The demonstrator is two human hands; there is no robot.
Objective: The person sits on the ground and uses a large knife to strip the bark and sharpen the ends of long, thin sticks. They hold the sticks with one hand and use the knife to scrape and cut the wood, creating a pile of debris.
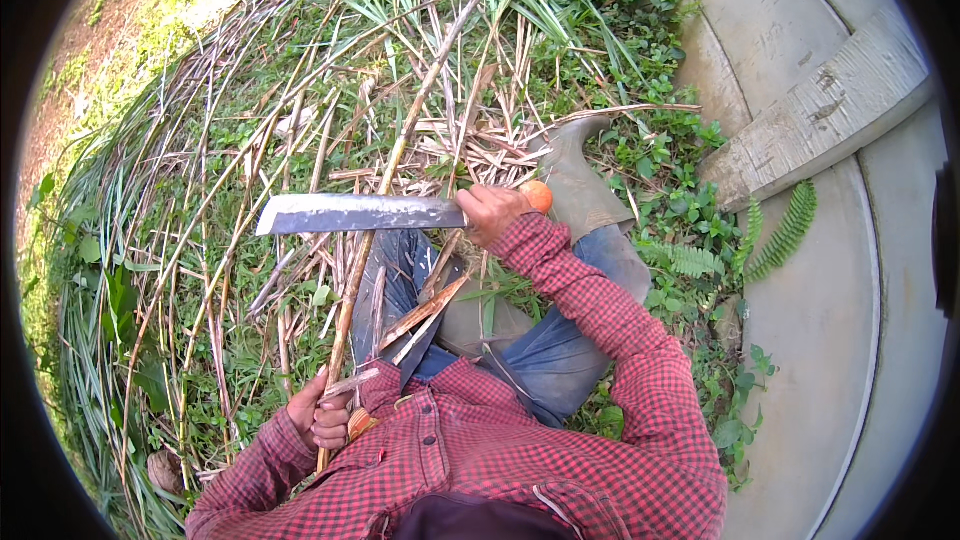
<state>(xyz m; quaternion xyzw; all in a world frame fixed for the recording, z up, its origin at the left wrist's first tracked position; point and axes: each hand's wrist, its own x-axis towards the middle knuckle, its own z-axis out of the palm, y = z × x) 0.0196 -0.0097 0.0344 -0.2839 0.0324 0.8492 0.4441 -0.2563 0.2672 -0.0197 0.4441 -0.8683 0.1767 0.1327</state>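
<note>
Long knife lying across a stalk

The right hand is closing tightly around the handle of a long knife, whose orange butt is showing beyond the fist. The blade is pointing left and crossing over a long stalk; whether it is touching is impossible to tell. The left hand is clasping the stalk's lower end beside the shirt, fingers curling around it, while the rest is slanting up and right across the grass. Split strips are lying beside a boot. At right, a plank is resting against grey panels.
</note>
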